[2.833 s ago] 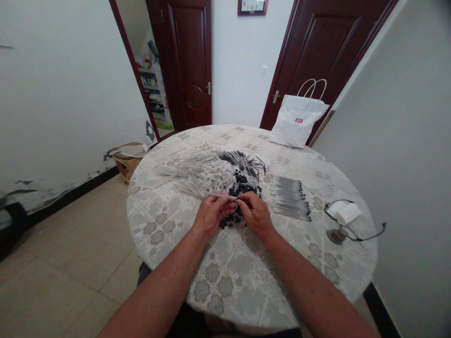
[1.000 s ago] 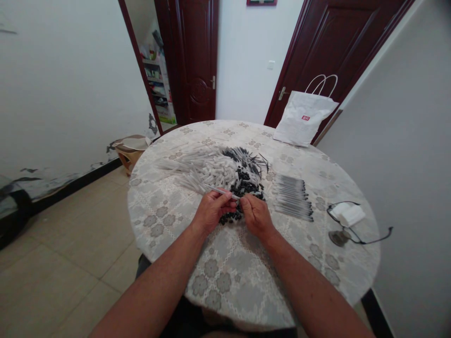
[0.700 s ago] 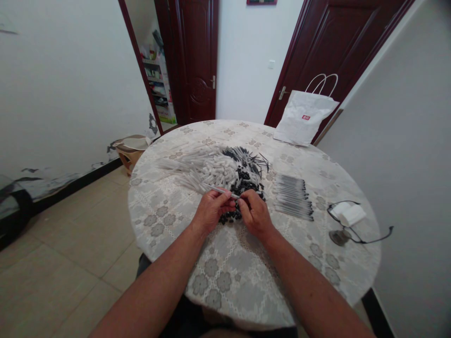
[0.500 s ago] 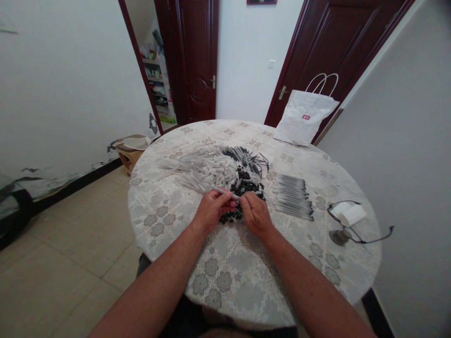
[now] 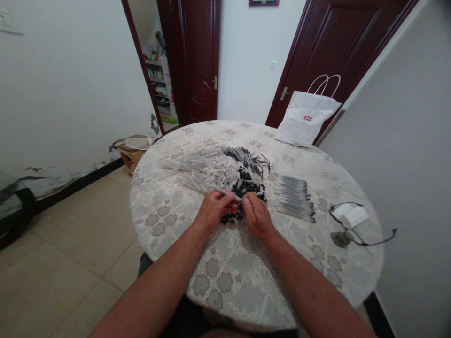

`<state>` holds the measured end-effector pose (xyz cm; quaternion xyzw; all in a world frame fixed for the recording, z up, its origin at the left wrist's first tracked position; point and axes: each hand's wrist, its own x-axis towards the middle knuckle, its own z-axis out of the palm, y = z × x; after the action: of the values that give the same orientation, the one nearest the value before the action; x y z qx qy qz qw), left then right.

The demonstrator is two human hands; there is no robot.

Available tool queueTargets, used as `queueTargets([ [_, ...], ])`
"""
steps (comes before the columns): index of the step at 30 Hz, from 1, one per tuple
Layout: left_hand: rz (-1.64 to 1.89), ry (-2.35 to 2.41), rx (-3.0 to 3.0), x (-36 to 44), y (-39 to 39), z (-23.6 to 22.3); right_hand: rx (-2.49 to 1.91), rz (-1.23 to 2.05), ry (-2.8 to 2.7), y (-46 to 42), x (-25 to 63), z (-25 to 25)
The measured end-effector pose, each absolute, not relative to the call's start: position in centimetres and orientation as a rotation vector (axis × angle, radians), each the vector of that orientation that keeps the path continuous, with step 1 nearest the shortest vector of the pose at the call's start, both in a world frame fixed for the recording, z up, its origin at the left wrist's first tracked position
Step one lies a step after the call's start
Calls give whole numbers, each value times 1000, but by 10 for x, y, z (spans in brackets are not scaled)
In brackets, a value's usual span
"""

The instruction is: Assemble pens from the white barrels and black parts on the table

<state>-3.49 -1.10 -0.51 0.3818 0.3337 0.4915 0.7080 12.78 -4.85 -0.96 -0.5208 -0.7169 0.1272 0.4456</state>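
The left hand (image 5: 213, 212) pinches a clear pen tube (image 5: 221, 191), whose long axis runs up-left toward the far-left edge of the surface (image 5: 169, 225). Its near end points at the right hand (image 5: 256, 216), whose fingers (image 5: 245, 202) close there on something too small to tell, above black caps (image 5: 243, 188).

- One view only, head cam, worn by person seated at round table (image 5: 246, 291); no 2nd view to overlap with.
- Looks fwd and down; forearms enter from bottom edge, left hand (image 5: 213, 213) and right hand (image 5: 257, 217) near frame centre.
- Close to table's near edge; far side, white bag (image 5: 305, 124), doors (image 5: 197, 61) beyond.
- Wide lens; walls bow at the sides, floor at left.
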Motion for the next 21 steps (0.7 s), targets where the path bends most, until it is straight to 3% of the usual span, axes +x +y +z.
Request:
queueTargets([
  [21,1127,819,1126,-39,-9,-1,-1215,238,-1816,-50,127,-3],
])
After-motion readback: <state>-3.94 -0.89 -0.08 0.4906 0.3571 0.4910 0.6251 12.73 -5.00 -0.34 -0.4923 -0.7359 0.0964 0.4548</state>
